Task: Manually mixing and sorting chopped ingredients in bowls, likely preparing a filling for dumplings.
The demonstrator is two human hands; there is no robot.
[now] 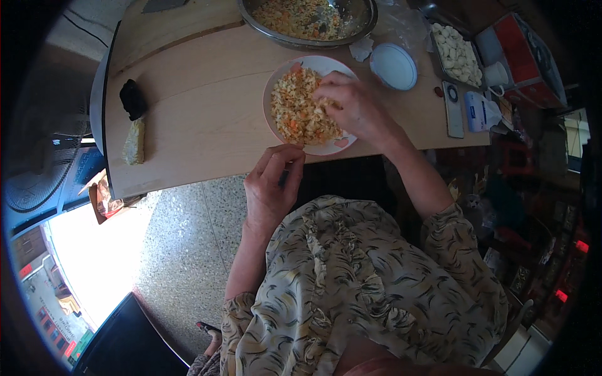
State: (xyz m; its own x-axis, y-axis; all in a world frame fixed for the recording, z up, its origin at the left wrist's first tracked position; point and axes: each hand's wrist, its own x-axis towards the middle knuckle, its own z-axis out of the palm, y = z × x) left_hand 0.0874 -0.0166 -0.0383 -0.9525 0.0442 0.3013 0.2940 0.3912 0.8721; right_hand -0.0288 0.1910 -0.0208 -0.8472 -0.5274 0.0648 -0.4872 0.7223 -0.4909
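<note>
Mix [291,103]: spread on the plate [323,149], by the table [200,125] edge.
Right hand [359,111]: fingers bent at the mix; cannot tell what they grip.
Left hand [274,182]: fingertips narrow, by the plate's near rim; hold unclear.
Bowl [301,42]: beyond the plate.

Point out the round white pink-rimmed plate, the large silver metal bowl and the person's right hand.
Round white pink-rimmed plate [327,64], head view: upper-right rim.
Large silver metal bowl [301,42], head view: near outer wall.
Right hand [359,111], head view: its back.
</note>
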